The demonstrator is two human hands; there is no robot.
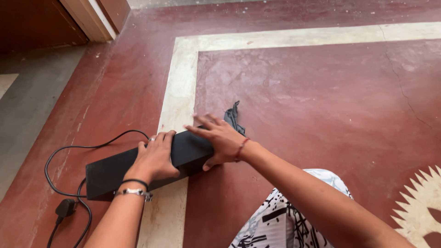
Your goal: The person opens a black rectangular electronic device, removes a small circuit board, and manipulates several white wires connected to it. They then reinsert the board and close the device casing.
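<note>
A long black box-shaped device (110, 172) lies on the red floor, across a cream stripe. My left hand (155, 158) rests on top of its middle, fingers curled over the far edge. My right hand (219, 138) presses flat on its right end, fingers spread. A dark grey cloth (233, 115) lies just beyond my right hand, partly hidden by it. A black cable (64, 151) loops out from the device's left side to a black plug (65, 207) on the floor.
The cream stripe (181, 87) bends into a border across the red floor (321, 101). A wooden door frame (89, 18) stands at the top left beside a grey floor patch (27, 96). A cream sawtooth floor pattern (422, 197) sits at the lower right. My patterned clothing (280, 220) shows below.
</note>
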